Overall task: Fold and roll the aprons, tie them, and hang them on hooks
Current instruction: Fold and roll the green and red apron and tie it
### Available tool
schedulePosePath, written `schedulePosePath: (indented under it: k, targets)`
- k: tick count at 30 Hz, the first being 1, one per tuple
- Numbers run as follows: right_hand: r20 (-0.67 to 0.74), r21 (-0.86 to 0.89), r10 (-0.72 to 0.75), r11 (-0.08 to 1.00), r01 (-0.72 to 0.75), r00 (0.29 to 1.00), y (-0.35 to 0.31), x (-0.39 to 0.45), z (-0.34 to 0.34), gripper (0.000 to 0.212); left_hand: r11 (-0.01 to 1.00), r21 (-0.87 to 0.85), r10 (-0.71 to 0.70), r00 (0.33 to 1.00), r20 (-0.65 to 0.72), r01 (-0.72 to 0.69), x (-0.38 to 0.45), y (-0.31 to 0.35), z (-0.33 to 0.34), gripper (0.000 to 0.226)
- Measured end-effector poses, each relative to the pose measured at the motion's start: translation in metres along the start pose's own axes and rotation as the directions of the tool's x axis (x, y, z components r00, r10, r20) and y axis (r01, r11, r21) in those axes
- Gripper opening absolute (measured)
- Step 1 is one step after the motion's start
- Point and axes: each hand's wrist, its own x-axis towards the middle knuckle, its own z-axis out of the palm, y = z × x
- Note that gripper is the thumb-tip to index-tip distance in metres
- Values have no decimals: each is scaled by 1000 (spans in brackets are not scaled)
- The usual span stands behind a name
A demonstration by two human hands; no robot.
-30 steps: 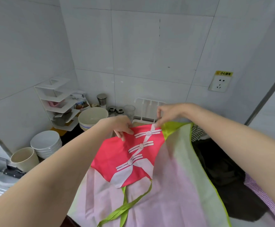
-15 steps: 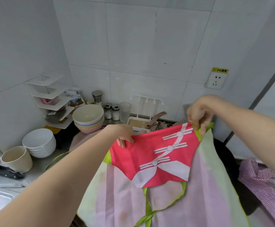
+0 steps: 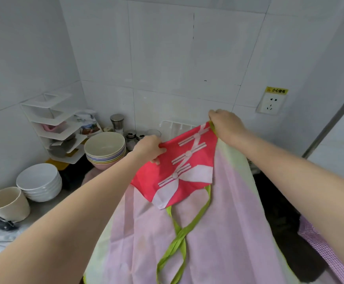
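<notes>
Compared with a moment ago, raised higher and tilted: red bib flap (image 3: 184, 162) of the pink apron (image 3: 218, 232). Pinched at its left corner by left hand (image 3: 148, 147), at far right corner by right hand (image 3: 225, 125), hands apart. Hanging below, green strap (image 3: 179, 240). Left, stacked bowls (image 3: 105, 149) on the counter.

Left hand (image 3: 149, 147): arm extended forward, fingers curled, pinching the apron (image 3: 187, 160) edge. Right hand (image 3: 225, 125): arm extended, raised higher, gripping its top corner.
</notes>
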Motion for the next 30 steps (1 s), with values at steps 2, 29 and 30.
schedulePosePath:
  k: [2,29,30]
  targets:
    - [8,192,-50,980,48,999,-3,0,26,53,995,-1,-105,994,-4,105,0,-9,5,12]
    - [655,493,-244,855,-159,715,-84,-68,227,19,973,202,-185,898,399,111,-9,-80,136,77]
    - [664,452,-229,881,-138,712,-84,-68,228,20,971,209,-191,902,388,116,-8,-80,137,73]
